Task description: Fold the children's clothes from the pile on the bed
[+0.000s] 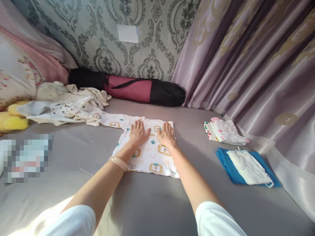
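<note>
A small white long-sleeved shirt point(154, 159) with a lion and leaf print lies spread on the grey sheet. One sleeve point(112, 120) stretches out to the left; on the right side no sleeve sticks out. My left hand point(139, 132) presses flat on the upper middle of the shirt, fingers apart from the thumb. Flat against its upper right part lies my right hand point(166, 135), fingers stretched forward. Neither hand grips the cloth. A pale bangle point(118, 163) circles my left wrist.
Folded printed clothes point(228, 131) lie to the right, with a white face mask point(249, 167) on blue cloth point(225, 164) nearer me. Crumpled clothes point(81, 105) and a yellow plush thing point(14, 119) lie left. A maroon-black long bag point(130, 88) rests along the wall beside curtains point(221, 49).
</note>
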`<state>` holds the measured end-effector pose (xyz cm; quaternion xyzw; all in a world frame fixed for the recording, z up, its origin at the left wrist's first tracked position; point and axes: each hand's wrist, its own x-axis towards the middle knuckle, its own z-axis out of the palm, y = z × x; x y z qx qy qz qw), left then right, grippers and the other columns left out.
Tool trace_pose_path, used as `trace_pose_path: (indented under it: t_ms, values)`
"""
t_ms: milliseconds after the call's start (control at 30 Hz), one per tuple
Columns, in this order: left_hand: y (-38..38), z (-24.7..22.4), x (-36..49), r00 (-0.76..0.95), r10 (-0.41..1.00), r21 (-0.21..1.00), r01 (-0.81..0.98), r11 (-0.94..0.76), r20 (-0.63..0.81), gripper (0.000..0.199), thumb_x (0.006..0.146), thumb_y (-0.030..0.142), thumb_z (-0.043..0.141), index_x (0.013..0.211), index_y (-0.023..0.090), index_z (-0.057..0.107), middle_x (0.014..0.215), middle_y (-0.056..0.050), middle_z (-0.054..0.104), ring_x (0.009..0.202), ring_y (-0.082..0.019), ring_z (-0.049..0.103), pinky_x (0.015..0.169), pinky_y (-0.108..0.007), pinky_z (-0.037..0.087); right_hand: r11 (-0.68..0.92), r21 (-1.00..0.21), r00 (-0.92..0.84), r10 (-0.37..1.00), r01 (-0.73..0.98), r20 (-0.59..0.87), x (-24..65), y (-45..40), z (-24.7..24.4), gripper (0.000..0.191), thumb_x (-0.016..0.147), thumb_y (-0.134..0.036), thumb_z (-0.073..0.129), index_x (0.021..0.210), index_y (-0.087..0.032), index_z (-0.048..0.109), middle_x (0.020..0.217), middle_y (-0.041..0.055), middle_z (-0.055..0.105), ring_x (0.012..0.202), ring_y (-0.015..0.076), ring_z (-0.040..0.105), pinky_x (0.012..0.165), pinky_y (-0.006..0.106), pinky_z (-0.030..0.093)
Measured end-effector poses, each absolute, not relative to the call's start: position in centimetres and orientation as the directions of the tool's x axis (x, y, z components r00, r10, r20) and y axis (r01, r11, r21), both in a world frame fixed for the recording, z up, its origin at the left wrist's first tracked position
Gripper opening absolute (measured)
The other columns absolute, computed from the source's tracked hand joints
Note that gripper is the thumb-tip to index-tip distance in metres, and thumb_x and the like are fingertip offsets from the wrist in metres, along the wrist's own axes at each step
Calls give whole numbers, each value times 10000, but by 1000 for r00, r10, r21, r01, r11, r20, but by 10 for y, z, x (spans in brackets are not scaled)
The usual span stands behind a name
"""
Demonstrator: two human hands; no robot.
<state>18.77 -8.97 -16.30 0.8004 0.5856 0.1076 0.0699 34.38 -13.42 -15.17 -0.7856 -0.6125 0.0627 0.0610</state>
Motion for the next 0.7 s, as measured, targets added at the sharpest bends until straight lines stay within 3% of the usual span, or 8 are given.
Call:
trace_pose_path:
  t_ms: [167, 500, 633, 700]
  values:
    - [-89, -163, 188, 233, 970, 234, 942, -242, 66, 820, 934, 571, 280, 1497, -25, 273, 1584, -244, 205, 1481, -349, 155, 1186, -477, 145, -318, -170, 309, 948, 933, -77, 350, -133, -147, 679, 1001, -420, 182, 1533, 2, 192, 1616, 170, 124, 1493, 273, 104, 1195, 451, 79]
    - [-87, -164, 186, 219, 975, 208, 953, -222, 34, 859, 934, 607, 266, 1507, -32, 241, 1583, -247, 207, 1481, -350, 152, 1193, -449, 143, -419, -175, 411, 908, 891, -86, 359, -135, -148, 688, 995, -411, 199, 1533, 17, 175, 1622, 169, 110, 1492, 273, 104, 1194, 380, 102]
    - [-81, -157, 180, 274, 961, 297, 921, -254, -29, 853, 930, 596, 316, 1504, -30, 245, 1588, -250, 178, 1488, -345, 117, 1196, -455, 128, -486, -173, 465, 872, 856, -150, 373, -133, -139, 681, 993, -395, 196, 1524, 32, 193, 1601, 206, 179, 1477, 271, 179, 1184, 367, 144]
    - [-76, -151, 173, 306, 951, 384, 885, -263, -53, 779, 937, 544, 347, 1501, 12, 276, 1595, -229, 176, 1489, -330, 118, 1191, -453, 156, -485, -165, 473, 874, 859, -108, 376, -131, -134, 670, 995, -387, 193, 1522, 27, 205, 1602, 207, 172, 1485, 275, 141, 1189, 400, 119]
